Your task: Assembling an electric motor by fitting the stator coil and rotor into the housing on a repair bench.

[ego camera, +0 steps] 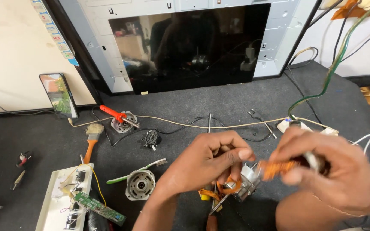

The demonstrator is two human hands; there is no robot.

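My left hand (208,162) is closed around a small silver motor stator (248,183) with orange copper windings, held low at the centre of the head view. My right hand (328,169) grips the other side of it, fingers pinched on a blurred bundle of orange copper wire (274,168) coming off the stator. Loops of copper wire (228,188) hang below the left fingers. A screwdriver (213,211) with a brown handle lies on the dark mat just under the hands.
A round motor end cap (140,185), toothbrush (150,167), paintbrush (91,139), soldering iron (114,114), black part (151,139) and white tray with a green circuit board (99,207) lie at left. A phone (59,95) and dark panel (189,45) lean on the wall.
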